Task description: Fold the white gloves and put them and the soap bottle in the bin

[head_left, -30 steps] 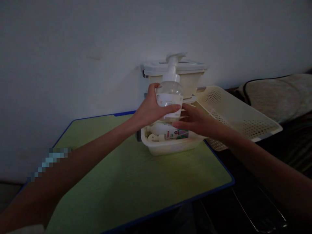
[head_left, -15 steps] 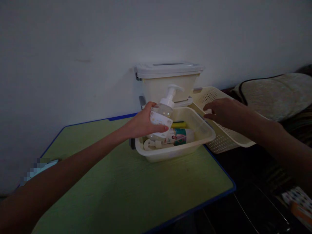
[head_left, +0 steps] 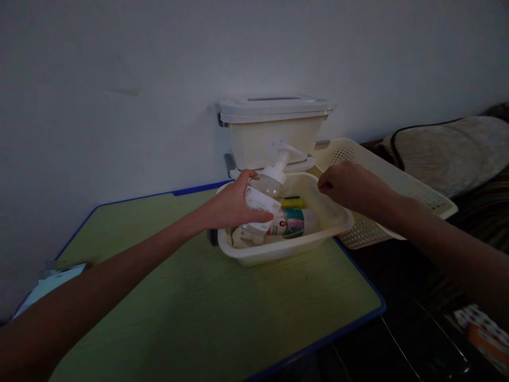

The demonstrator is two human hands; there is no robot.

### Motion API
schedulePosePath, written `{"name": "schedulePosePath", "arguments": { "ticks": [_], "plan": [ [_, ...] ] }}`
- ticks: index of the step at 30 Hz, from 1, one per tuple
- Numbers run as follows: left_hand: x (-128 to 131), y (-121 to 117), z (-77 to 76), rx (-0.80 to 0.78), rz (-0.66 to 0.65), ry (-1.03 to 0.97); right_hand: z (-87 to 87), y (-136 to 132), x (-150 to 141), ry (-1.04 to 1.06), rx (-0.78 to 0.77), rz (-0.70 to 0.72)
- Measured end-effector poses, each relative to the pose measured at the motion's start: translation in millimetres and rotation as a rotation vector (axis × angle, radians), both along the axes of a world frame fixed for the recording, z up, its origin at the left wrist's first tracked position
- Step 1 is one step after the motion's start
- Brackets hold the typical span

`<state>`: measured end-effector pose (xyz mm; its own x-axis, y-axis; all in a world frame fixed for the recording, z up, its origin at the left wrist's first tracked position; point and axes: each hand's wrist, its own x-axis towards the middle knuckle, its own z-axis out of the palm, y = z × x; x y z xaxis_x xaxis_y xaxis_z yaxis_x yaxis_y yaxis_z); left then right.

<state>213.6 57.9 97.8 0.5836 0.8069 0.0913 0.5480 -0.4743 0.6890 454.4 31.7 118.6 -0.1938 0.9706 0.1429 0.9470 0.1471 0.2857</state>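
Note:
My left hand (head_left: 233, 204) is wrapped round a clear pump bottle (head_left: 265, 193) with a white pump head, tilted to the right and held low over a cream plastic tub (head_left: 286, 249). Inside the tub lie a bottle with a teal and white label (head_left: 295, 222) and a yellow item (head_left: 292, 202). My right hand (head_left: 348, 185) hovers above the tub's right rim with its fingers curled in; nothing shows in it.
The tub sits at the far right of a green table with a blue edge (head_left: 199, 307). Behind it stands a lidded cream box (head_left: 274, 127) against the white wall. A perforated cream basket (head_left: 377, 185) leans to the right, beside bedding (head_left: 445, 148).
The pump bottle has come down from upright in front of the lidded box into the tub and tilted right. My right hand left the bottle, swung right, then came back over the rim.

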Motion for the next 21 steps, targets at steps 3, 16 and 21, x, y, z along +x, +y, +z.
{"name": "schedulePosePath", "arguments": {
  "ticks": [3, 16, 21],
  "plan": [
    [1, -1, 0.9, 0.02, -0.009, 0.038, -6.1, 3, -10, -0.086, -0.026, -0.025],
    [-1, 2, -1.0, 0.018, -0.201, 0.165, -25.7, 10, -18, -0.259, -0.144, 0.158],
    [0, 5, 1.1, 0.0, -0.272, 0.266, -24.5, 5, -13, -0.257, -0.174, 0.275]
  ]
}}
